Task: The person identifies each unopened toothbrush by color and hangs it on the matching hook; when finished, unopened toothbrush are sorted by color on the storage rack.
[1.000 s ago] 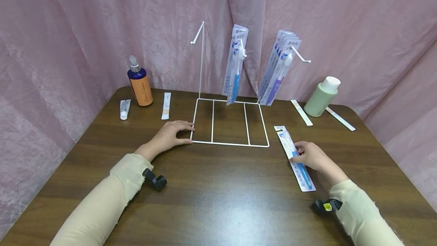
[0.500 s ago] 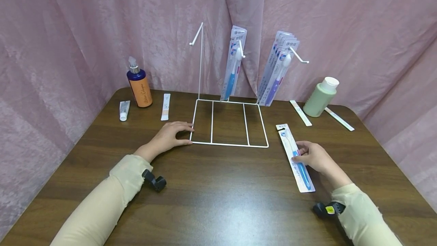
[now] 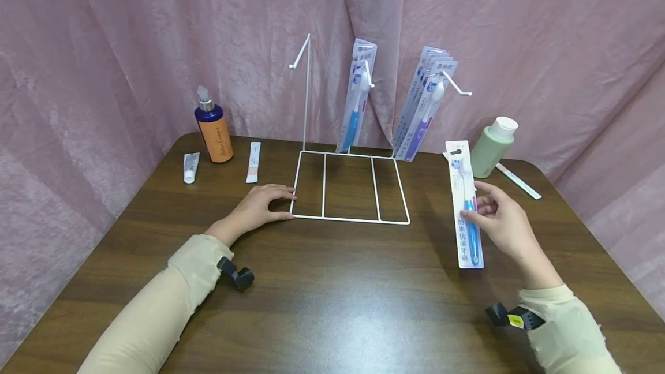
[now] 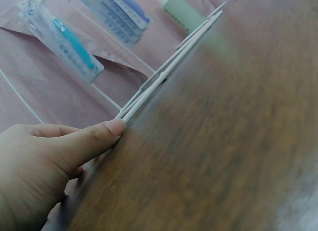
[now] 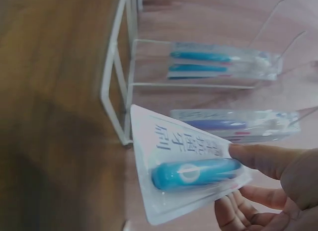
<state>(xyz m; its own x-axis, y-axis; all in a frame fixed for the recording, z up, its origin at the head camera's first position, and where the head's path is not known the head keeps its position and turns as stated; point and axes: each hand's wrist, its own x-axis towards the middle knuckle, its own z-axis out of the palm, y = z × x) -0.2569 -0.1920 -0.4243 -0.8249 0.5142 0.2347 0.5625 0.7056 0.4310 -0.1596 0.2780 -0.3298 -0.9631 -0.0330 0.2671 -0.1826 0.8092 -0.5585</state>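
My right hand (image 3: 501, 218) pinches a packaged toothbrush (image 3: 470, 229) by its side edge, thumb in front. The blister pack has a white card and a blue-handled brush; it stands nearly upright above the table. In the right wrist view the toothbrush pack (image 5: 184, 171) shows its handle end, pointing away from the hand (image 5: 278, 191). My left hand (image 3: 254, 206) rests at the left side of a white wire rack (image 3: 350, 219), thumb at its front corner and fingers along the side bar. The left wrist view shows the thumb (image 4: 99, 139) touching the rack's base (image 4: 154, 87).
Toothbrush packs hang on the middle hook (image 3: 355, 103) and the right hook (image 3: 423, 108); the left hook (image 3: 299, 51) is bare. A green bottle (image 3: 490, 149) and white sachets (image 3: 519, 180) lie right. An orange pump bottle (image 3: 215, 137), small tube (image 3: 190, 167) and sachet (image 3: 253, 161) are left.
My right hand has lifted the toothbrush pack off the table, moving it up and back and turning it more upright. My left hand has stayed at the rack. The packs on the middle hook swung slightly.
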